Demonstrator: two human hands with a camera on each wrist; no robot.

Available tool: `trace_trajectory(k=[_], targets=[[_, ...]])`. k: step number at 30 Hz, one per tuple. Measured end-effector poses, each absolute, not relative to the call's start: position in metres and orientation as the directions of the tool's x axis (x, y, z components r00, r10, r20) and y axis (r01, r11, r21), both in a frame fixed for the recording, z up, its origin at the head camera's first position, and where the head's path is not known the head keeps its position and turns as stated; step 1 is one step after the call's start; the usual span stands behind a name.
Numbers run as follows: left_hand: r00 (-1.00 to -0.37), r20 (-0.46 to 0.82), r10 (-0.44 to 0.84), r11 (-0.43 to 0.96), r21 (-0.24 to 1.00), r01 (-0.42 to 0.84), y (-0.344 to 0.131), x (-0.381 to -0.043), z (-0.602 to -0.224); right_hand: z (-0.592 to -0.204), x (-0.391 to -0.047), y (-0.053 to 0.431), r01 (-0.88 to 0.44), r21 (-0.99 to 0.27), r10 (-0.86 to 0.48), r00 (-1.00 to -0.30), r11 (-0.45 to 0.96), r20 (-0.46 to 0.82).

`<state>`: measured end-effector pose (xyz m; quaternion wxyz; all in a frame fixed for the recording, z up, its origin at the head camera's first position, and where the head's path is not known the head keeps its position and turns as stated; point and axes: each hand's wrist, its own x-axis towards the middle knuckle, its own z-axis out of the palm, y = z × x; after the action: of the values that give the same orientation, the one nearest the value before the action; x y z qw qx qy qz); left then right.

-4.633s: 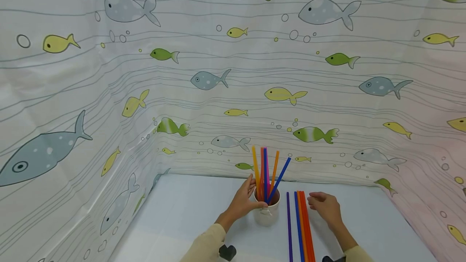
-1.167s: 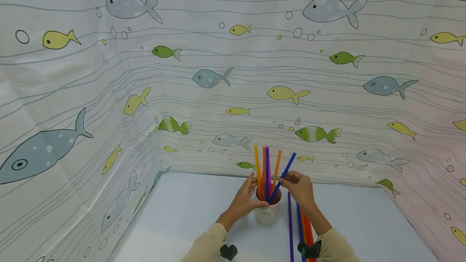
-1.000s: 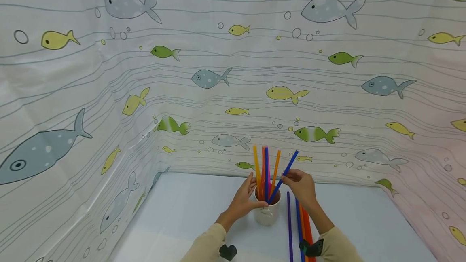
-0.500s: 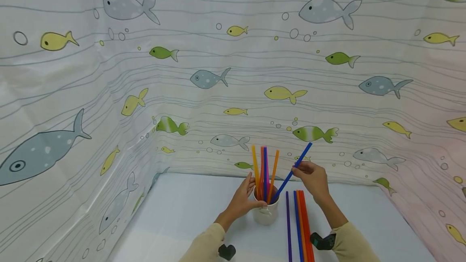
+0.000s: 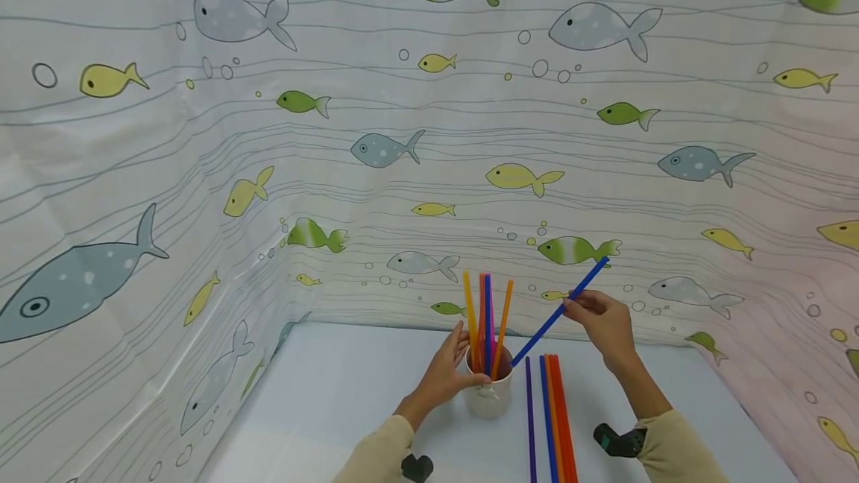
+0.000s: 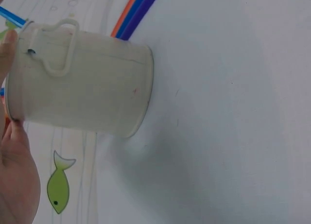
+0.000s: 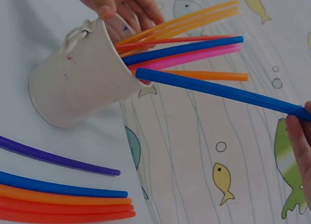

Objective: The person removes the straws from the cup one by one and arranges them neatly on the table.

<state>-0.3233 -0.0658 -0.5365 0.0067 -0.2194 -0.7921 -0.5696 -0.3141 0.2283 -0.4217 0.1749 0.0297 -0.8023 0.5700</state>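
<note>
A small white metal bucket (image 5: 488, 399) with a wire handle stands on the table, holding several yellow, orange, red, blue and pink straws (image 7: 214, 53). My left hand (image 5: 441, 373) grips the bucket at its rim, thumb in front and fingers round the far side. Between the thumb and fingers of my right hand (image 5: 604, 323) is a blue straw (image 5: 560, 311), pinched around its middle. It slants up to the right, and its lower end is right at the bucket's rim. In the right wrist view that end overlaps the bucket's mouth.
Right of the bucket, a purple straw (image 5: 531, 420) lies alone. Beside it, blue, orange and red straws (image 5: 562, 420) lie in a row. The white tabletop (image 5: 322, 393) meets a fish-print curtain (image 5: 429, 170) at the back and sides.
My right hand, bare beside the row of straws at first, took the blue straw leaning in the bucket and drew it up and right. My left hand stays at the bucket.
</note>
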Motion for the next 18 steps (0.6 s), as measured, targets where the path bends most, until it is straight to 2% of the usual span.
trace_trajectory(k=[8,18], targets=[[-0.888,0.296,0.351,0.237,0.89,0.39,-0.068,-0.323,-0.536,-0.42,-0.312,0.242,-0.227,-0.913,0.186,-0.935,0.34,0.301],[-0.887,0.295,0.355,0.227,0.893,0.388,-0.065,-0.326,-0.537,-0.447,-0.311,0.256,-0.119,-0.933,0.232,-0.951,0.338,0.206]])
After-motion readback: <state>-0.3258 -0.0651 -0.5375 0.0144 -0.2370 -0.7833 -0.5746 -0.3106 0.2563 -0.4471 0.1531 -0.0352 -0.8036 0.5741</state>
